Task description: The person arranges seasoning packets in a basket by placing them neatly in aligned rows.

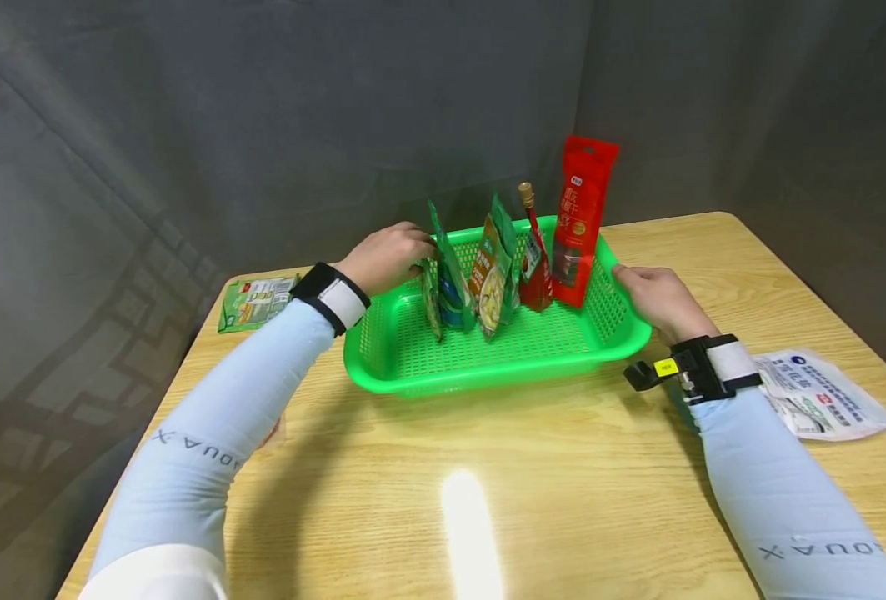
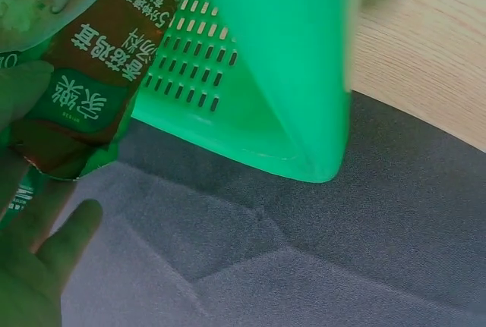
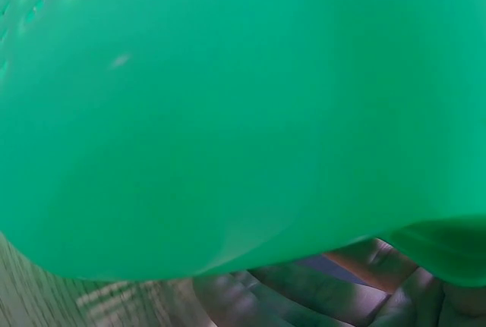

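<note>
The green basket (image 1: 488, 379) sits towards the bench's (image 1: 578, 483) far edge, about midway between the side edges. It should be light and fairly stiff; its rim seems the sound hold. There the right hand (image 1: 660, 300) grips the right end, thumb on top and fingers curled under. The left hand (image 1: 390, 260) pinches the top of the soup packet (image 2: 114, 39), leftmost inside the basket. That packet looks light, soft and slick, best taken by its flat top seam. Further right, a capped red pouch (image 1: 537, 279) and a tall red packet (image 1: 581, 221) stand, 2 floppy pieces likely to lean.

The bench is smooth pale wood, glaring near its front edge. A white packet (image 1: 821, 396) lies by its right edge, a flat green packet (image 1: 251, 304) near the far left corner. Grey cloth (image 1: 337, 125) hangs behind.
</note>
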The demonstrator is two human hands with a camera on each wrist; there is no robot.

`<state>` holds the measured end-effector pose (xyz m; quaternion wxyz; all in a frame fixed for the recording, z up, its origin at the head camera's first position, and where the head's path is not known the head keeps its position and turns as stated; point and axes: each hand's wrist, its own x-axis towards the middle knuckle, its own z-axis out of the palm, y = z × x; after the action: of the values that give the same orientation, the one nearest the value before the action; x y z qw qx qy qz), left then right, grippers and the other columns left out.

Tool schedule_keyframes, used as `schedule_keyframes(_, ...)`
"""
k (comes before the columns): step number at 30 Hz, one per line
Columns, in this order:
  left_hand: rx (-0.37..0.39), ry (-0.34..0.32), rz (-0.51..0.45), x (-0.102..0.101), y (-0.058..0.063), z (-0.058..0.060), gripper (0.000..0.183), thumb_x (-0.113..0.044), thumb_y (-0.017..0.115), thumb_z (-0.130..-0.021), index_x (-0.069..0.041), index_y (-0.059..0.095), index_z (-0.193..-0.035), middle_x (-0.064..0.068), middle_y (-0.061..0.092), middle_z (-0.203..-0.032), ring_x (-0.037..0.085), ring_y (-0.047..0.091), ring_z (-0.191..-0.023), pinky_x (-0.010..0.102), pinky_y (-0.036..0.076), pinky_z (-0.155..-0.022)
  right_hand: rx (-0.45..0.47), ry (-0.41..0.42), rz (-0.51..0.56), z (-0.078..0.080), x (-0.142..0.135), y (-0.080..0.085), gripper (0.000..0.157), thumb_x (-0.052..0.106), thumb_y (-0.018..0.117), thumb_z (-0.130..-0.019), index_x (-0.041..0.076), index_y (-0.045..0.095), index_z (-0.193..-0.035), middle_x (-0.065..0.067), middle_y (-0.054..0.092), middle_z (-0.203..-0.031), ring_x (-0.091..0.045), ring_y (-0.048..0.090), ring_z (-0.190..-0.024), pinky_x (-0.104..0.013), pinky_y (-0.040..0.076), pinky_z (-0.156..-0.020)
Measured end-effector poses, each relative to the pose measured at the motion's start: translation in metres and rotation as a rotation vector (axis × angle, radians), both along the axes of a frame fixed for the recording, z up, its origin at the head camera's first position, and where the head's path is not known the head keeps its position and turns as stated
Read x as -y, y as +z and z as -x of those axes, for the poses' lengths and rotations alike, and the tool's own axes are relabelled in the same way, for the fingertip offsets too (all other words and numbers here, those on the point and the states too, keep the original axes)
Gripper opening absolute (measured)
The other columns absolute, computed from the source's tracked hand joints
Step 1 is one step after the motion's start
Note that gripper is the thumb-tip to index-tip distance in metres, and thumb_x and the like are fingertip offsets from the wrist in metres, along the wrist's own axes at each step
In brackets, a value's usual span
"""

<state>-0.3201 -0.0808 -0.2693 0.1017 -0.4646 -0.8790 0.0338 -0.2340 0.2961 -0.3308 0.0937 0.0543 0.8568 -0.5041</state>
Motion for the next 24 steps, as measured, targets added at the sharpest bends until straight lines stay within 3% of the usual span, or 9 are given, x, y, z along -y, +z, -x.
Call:
schedule_keyframes(5, 0.007, 0.087, -0.015, -0.0007, 0.0004, -0.0018, 0.042, -0.005, 0.077, -0.085, -0.003, 0.067, -0.126, 0.015, 0.060, -0.132, 0.033, 0.052, -0.124, 0.042, 0.044, -0.102, -0.006, 0.001, -0.011, -0.0002, -0.0009, -0.0005, 0.083, 0.061, 0.030, -0.100, -0.002, 0.026, -0.154, -0.030, 0.022, -0.157, -0.046, 0.025, -0.140, -0.060, 0.027, -0.110)
schedule_keyframes(11, 0.055, 0.232, -0.032, -0.0020, 0.0012, -0.0040, 0.063, -0.017, 0.079, -0.087, 0.000, 0.052, -0.141, 0.019, 0.050, -0.143, 0.036, 0.052, -0.125, 0.045, 0.043, -0.103, -0.024, -0.015, -0.025, -0.0001, 0.0004, -0.0003, 0.081, 0.060, 0.031, -0.100, -0.002, 0.031, -0.153, -0.030, 0.034, -0.151, -0.037, 0.047, -0.121, -0.043, 0.046, -0.093)
schedule_keyframes(15, 0.115, 0.342, -0.053, -0.0025, 0.0021, -0.0061, 0.079, -0.029, 0.078, -0.088, 0.001, 0.039, -0.150, 0.021, 0.052, -0.141, 0.035, 0.056, -0.121, 0.046, 0.047, -0.099, -0.014, -0.013, -0.015, -0.0001, 0.0002, -0.0001, 0.082, 0.061, 0.031, -0.100, -0.002, 0.029, -0.153, -0.029, 0.028, -0.155, -0.039, 0.039, -0.130, -0.048, 0.040, -0.102)
schedule_keyframes(18, 0.162, 0.400, -0.050, -0.0033, 0.0035, -0.0082, 0.083, -0.036, 0.073, -0.091, 0.004, 0.033, -0.152, 0.022, 0.063, -0.124, 0.035, 0.063, -0.109, 0.046, 0.051, -0.091, -0.009, -0.014, -0.006, 0.0005, 0.0003, -0.0001, 0.083, 0.061, 0.031, -0.100, -0.002, 0.028, -0.154, -0.029, 0.024, -0.156, -0.044, 0.029, -0.138, -0.057, 0.029, -0.110)
schedule_keyframes(21, 0.270, 0.463, -0.064, -0.0054, 0.0045, -0.0081, 0.069, -0.034, 0.066, -0.097, 0.008, 0.042, -0.145, 0.023, 0.067, -0.105, 0.034, 0.066, -0.089, 0.045, 0.053, -0.082, -0.006, -0.014, -0.007, 0.0009, 0.0005, -0.0002, 0.083, 0.061, 0.031, -0.100, -0.002, 0.027, -0.154, -0.029, 0.023, -0.156, -0.046, 0.025, -0.140, -0.059, 0.026, -0.111)
schedule_keyframes(24, 0.501, 0.546, -0.138, -0.0066, 0.0001, -0.0005, 0.046, -0.027, 0.056, -0.102, 0.007, 0.055, -0.133, 0.022, 0.065, -0.092, 0.029, 0.064, -0.072, 0.040, 0.051, -0.075, -0.007, -0.012, -0.006, 0.0010, 0.0008, -0.0004, 0.083, 0.061, 0.031, -0.100, -0.002, 0.027, -0.154, -0.030, 0.023, -0.156, -0.047, 0.024, -0.141, -0.060, 0.025, -0.111)
